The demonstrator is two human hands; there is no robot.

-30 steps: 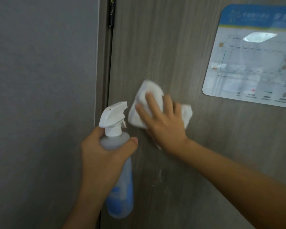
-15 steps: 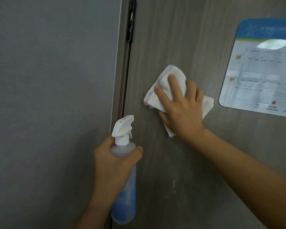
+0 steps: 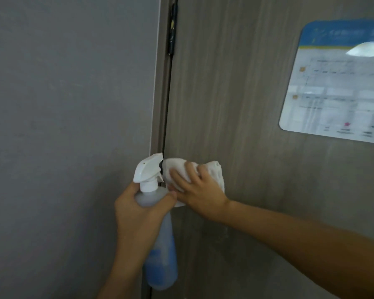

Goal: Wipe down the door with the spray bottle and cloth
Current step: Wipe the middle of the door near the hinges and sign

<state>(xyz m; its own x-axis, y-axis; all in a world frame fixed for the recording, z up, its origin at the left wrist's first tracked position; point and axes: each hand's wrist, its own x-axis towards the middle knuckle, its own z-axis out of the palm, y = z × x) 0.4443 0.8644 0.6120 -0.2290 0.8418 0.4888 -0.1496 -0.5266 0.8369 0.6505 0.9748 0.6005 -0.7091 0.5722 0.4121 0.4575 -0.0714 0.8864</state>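
**Two hands at the hinge edge of a door: wiping step in hand**

Two hands were at work, both placed here by the black hinge [image 3: 172, 29] on the door's left edge.

Item 1. Brown wood-grain laminate door [image 3: 235, 93]: upright, filling the view to the right of the hinge.

Item 2. White crumpled cloth [image 3: 213, 171]: well below the hinge, against the door face just beside its edge. The right hand [image 3: 200, 190] lay over it, fingers spread and pressing it to the surface rather than curling round it.

Item 3. Translucent plastic spray bottle with white trigger head and blue liquid [image 3: 158, 244]: below the hinge, upright in front of the frame gap, its nozzle touching or nearly touching the cloth. The left hand [image 3: 138, 214] gripped its neck, thumb wrapped round the front.

Item 4. Glossy blue-headed printed notice [image 3: 337, 87]: far right of the hinge, on the door.

Handling note, as judgement: the stroke would go best with even palm pressure, overlapping passes running down from hinge level, the bottle drawn clear so cloth and nozzle did not collide, and the notice's edges skirted.
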